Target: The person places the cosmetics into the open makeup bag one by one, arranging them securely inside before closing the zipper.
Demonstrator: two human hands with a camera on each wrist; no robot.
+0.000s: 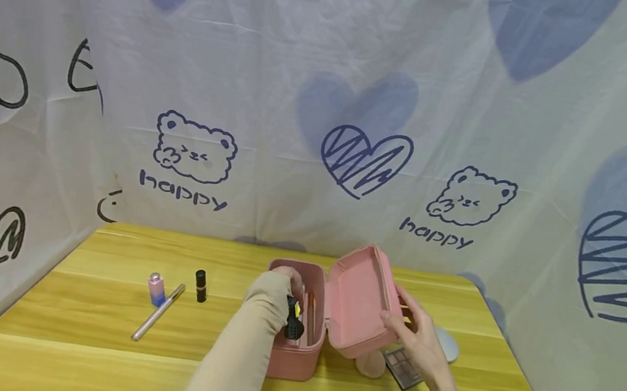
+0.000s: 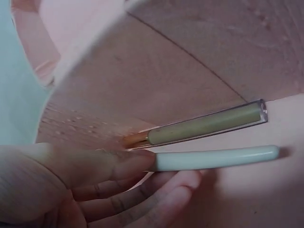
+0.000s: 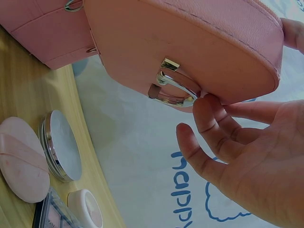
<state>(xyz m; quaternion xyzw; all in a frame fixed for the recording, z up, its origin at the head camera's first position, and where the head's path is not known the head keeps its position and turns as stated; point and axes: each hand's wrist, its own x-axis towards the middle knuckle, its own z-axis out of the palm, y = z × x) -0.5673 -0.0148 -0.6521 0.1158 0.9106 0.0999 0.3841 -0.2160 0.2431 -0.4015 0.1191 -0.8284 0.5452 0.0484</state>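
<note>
My left hand reaches down inside an upright pink cosmetic case. In the left wrist view its thumb and fingers pinch one end of a slim, pale, round-ended stick; whatever lies under the fingers is hidden. Beside the stick, against the case wall, lies a clear-edged tube with a greenish body and an orange end. My right hand holds the raised lid by its edge, thumb at the rim and fingers behind. Those fingers are near the lid's silver handle.
Right of the case are a powder puff, an eyeshadow palette, a round compact and a small white pot. Leftward on the wooden table stand a pink-blue bottle and a black-capped tube, near a silver pen.
</note>
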